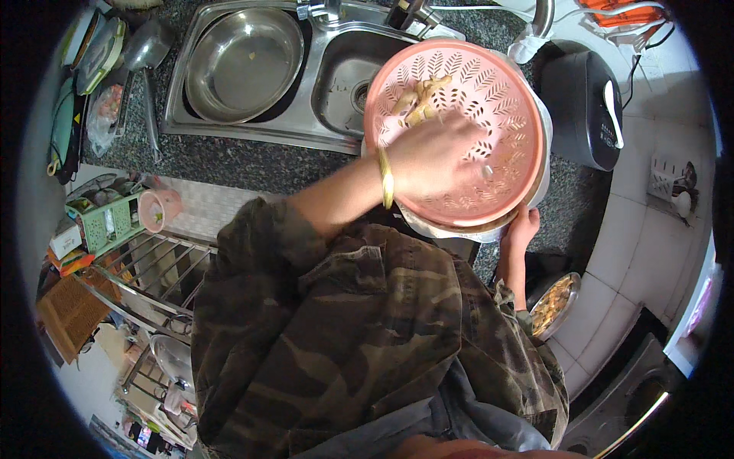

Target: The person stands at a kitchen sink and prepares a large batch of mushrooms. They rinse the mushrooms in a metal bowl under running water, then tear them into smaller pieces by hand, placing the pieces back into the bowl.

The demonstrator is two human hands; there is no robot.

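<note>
A pink plastic colander (519, 109) with leaf-shaped holes rests in a pale bowl (438, 232) at the counter's front, overlapping the right sink basin. Pieces of ginger root (423, 98) lie on its far left side. My left hand (438, 155), with a yellow bangle at its wrist, reaches down into the colander. It is blurred and its fingers are partly hidden, so whether they hold anything is unclear. With my right hand (519, 229) I grip the near right rim of the bowl under the colander.
A steel basin (243, 66) sits in the left part of the double sink (264, 135). To the right stands a black rice cooker (579, 109) with a white spoon (612, 115) on its lid. A metal bowl of food pieces (556, 304) is beyond my right forearm. A ladle (150, 49) lies at left.
</note>
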